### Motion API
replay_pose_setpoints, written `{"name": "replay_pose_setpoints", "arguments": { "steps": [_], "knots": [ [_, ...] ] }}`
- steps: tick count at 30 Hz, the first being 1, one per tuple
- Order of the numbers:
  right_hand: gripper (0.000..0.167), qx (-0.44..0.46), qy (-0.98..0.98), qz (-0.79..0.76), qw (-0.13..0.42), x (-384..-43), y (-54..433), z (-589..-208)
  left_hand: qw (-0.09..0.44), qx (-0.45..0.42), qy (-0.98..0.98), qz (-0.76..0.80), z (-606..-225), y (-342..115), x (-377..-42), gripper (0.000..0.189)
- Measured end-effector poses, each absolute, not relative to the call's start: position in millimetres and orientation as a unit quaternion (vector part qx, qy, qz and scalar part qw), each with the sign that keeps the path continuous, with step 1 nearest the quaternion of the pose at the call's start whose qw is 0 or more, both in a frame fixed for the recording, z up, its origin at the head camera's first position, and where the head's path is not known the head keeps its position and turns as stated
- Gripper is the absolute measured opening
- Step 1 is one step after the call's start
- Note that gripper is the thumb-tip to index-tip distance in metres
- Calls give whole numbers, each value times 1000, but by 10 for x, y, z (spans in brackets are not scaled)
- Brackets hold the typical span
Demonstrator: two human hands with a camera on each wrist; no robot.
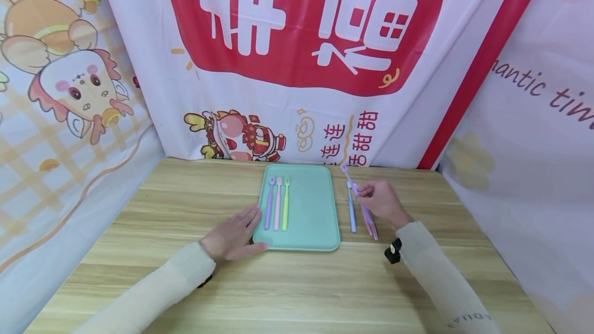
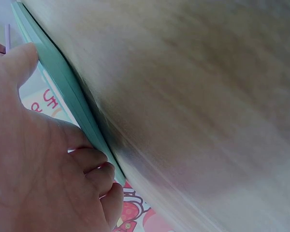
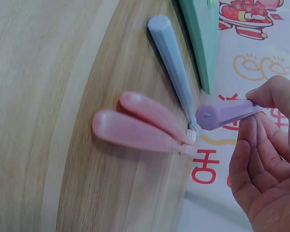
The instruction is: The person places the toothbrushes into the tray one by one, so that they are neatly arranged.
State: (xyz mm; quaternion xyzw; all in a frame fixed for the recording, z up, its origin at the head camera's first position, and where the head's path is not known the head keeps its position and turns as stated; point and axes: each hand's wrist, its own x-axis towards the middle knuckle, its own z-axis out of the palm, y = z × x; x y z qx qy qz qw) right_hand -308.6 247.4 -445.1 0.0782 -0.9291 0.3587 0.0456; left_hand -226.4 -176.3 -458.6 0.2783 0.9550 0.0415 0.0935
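Note:
My right hand pinches a purple toothbrush between thumb and fingers, lifted above the table to the right of the tray. Below it a blue toothbrush lies on the wood beside two pink toothbrushes, their heads close together in the right wrist view. On the mint-green tray lie three toothbrushes side by side near its left side: purple, pink and yellow-green. My left hand touches the tray's left edge, its thumb at the near-left corner.
The wooden table ends at the back against a hanging white cloth with a large red print. Patterned cloths hang at both sides. A black strap with a small box is on the right wrist.

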Motion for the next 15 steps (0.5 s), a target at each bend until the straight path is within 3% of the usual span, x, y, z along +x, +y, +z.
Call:
{"name": "replay_pose_setpoints", "arguments": {
  "steps": [15],
  "knots": [
    [15, 143, -902, 401, 64, -3043, 2193, -4453, 92, 278, 955, 41, -4584, -1765, -2263, 94]
  ]
}}
